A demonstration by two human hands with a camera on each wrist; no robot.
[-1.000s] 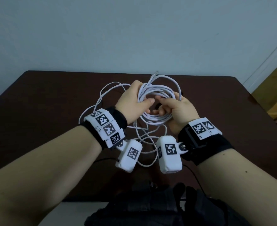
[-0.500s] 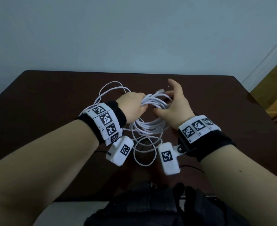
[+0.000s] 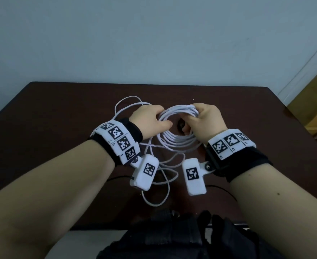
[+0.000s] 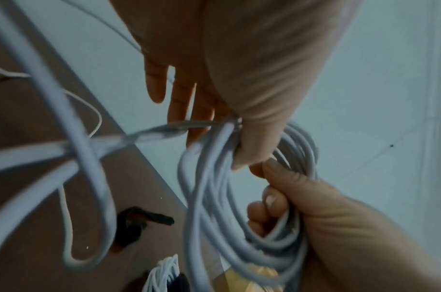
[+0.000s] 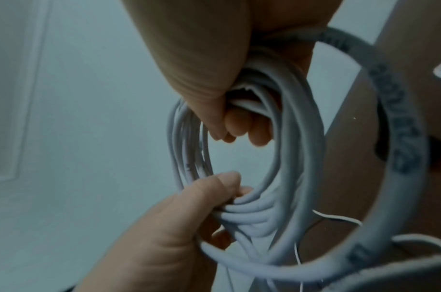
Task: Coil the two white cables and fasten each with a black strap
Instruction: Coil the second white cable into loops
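Now both fists clamped on coiled white round cable (image 3: 174, 141), held above dark brown table (image 3: 60, 113): my left hand (image 3: 150, 121) near side, right hand (image 3: 206, 122) far side. Light, springy; pinch bundled loops.

A white cable (image 3: 174, 141) is wound into a round coil above the table, loose loops (image 3: 159, 186) trailing beneath.

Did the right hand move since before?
Yes. The right hand closed down onto the coil, its raised fingers dropping away from the table's far edge.
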